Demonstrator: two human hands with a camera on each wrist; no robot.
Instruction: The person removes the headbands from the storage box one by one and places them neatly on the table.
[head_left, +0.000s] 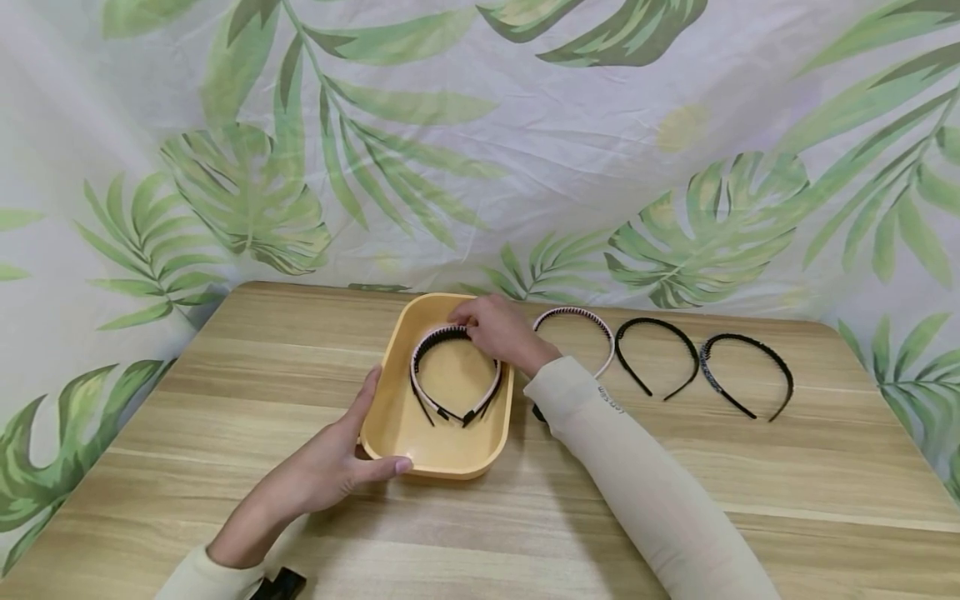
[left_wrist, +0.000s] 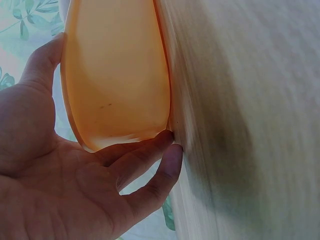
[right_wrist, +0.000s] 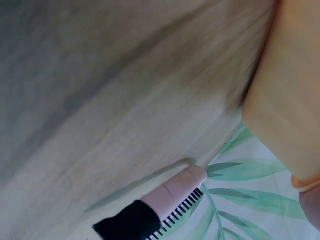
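My left hand (head_left: 330, 467) grips a yellow plastic box (head_left: 457, 469) by its near left corner, thumb at the near rim and fingers along the left side. In the left wrist view the fingers (left_wrist: 147, 155) curve under the box's outer wall (left_wrist: 117, 75). My right hand (head_left: 504, 332) reaches over the box's far right rim, its fingers curled at the top of the headbands inside. There, a pale pink headband (head_left: 420, 385) lies together with black toothed headbands (head_left: 442, 335), their ends toward me. The right fingertips are partly hidden behind the hand.
Right of the box, a pink headband (head_left: 606, 333), a black headband (head_left: 660, 322) and a dark headband with a patterned side (head_left: 783, 367) lie in a row on the wooden table (head_left: 750, 492). A leaf-print cloth (head_left: 420, 192) hangs behind the table.
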